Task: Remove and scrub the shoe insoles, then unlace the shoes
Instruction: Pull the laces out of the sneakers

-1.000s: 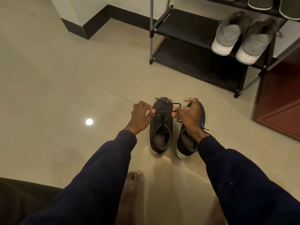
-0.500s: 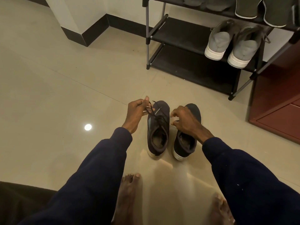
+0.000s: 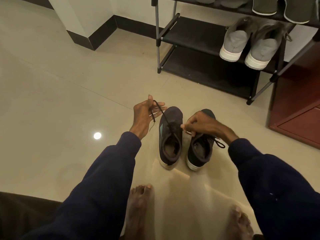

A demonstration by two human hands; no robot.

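The left hand (image 3: 144,116) is spread, fingers nearly straight, with the black lace (image 3: 163,114) draped over them and its end dangling by the palm. The right hand (image 3: 201,126) has curled fingers pinching the same lace at the eyelets of the left dark shoe (image 3: 170,135). The right dark shoe (image 3: 197,160) stands just beside it on the floor (image 3: 69,101), near a shoe rack (image 3: 199,40) holding grey shoes (image 3: 249,44).
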